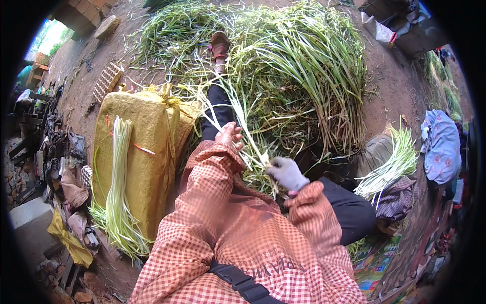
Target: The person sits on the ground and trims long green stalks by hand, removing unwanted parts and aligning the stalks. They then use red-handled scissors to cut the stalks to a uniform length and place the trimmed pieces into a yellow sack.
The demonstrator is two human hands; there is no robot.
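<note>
My left hand [229,135], bare, is closed around several pale green plant stalks [237,104] whose long leaves reach away from me between my legs. Just right of it, my right hand [286,173], in a light knitted glove, has its fingers at the root end of a stalk; whether they pinch it is blurred. A large heap of green leafy stalks [307,68] lies beyond my hands. At left, a bunch of trimmed pale stalks [120,178] rests on a full yellow woven sack [146,152]. Another bunch of pale stalks [395,163] lies to my right, on cloth.
An egg tray [108,81] and a stone [107,27] lie on the dirt floor at upper left. Rags and wood clutter the left side. A blue floral cloth bundle [441,146] is at far right, and a printed sheet [379,262] lies beside my bent right knee.
</note>
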